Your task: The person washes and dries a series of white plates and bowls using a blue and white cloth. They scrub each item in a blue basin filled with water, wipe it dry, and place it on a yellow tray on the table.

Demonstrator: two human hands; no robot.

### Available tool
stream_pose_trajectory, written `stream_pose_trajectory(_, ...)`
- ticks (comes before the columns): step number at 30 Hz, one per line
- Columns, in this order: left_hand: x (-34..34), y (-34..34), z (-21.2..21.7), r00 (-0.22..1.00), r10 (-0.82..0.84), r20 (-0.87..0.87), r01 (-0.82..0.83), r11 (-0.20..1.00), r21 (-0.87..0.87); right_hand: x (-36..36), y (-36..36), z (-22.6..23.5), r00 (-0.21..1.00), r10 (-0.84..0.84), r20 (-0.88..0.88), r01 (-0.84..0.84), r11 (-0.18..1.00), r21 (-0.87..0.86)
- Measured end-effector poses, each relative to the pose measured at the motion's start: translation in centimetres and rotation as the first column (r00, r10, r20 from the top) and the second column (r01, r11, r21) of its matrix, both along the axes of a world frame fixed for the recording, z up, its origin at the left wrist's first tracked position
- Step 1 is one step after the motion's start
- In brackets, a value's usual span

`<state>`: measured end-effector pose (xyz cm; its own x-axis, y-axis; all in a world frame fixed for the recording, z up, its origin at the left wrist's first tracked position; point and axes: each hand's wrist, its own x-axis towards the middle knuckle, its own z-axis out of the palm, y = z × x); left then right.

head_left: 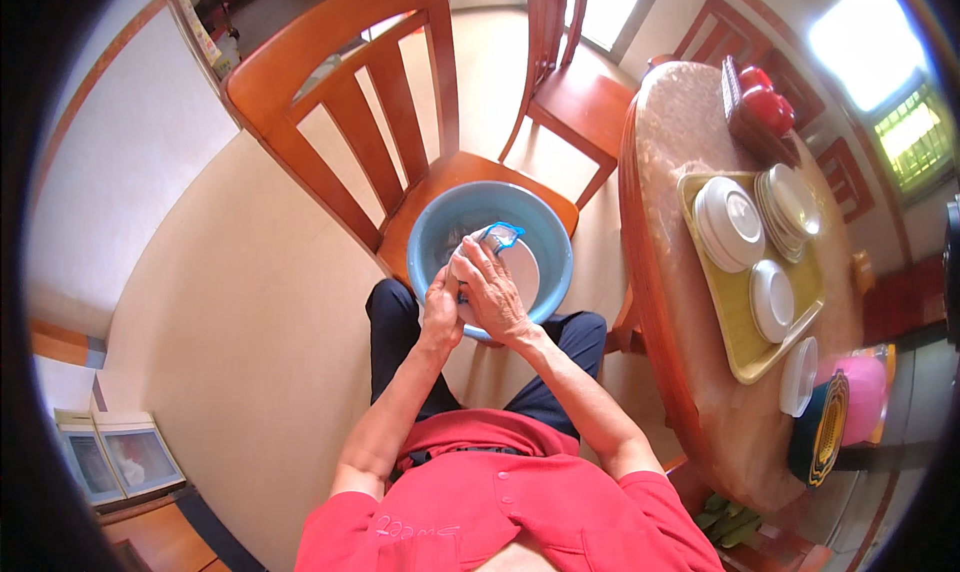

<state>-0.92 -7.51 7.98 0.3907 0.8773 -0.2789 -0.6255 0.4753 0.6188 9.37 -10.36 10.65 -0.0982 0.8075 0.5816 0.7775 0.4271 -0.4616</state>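
We look steeply down from our head, close over our lap and blue basin [490, 247], surface [690, 302] at right.

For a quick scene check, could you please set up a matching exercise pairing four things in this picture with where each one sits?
Things:
1. blue basin
2. yellow tray
3. red objects
4. white plate

Places:
A. at the far end of the table
B. on the seat of the wooden chair
C. inside the basin, under the hands
D. on the table, holding stacked white dishes

Pairs: 1-B, 2-D, 3-A, 4-C
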Motion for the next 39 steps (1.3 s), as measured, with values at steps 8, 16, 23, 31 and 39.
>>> stream_pose_trajectory(8, -0.1, 0.5, 0.0, 0.996, 0.083, 0.03, -0.082, 0.996, -0.036, 2.8, 0.4, 0.3, 0.955, -0.271, 0.122, 0.283, 0.955, -0.092)
stream_pose_trajectory(16, -0.6, 0.4, 0.4, 0.98, 0.186, -0.07, -0.186, 0.983, 0.015, 0.1, -2.7, -0.5, 0.993, -0.099, -0.059, 0.095, 0.993, -0.076)
stream_pose_trajectory(23, -1.3, -0.1, 2.5, 0.951, 0.112, -0.289, -0.051, 0.977, 0.209, 3.9, 0.5, 2.0, 0.993, -0.101, -0.064, 0.102, 0.995, 0.013)
stream_pose_trajectory(31, -1.9, 0.7, 4.1, 0.92, -0.035, -0.389, 0.223, 0.866, 0.448, 3.4, 1.4, 10.2, 0.928, 0.343, 0.148, -0.283, 0.903, -0.323)
stream_pose_trajectory(39, -1.9, 0.5, 6.9, 0.929, -0.063, -0.365, 0.21, 0.901, 0.379, 4.8, 2.9, 11.4, 0.949, 0.307, -0.071, -0.299, 0.807, -0.508)
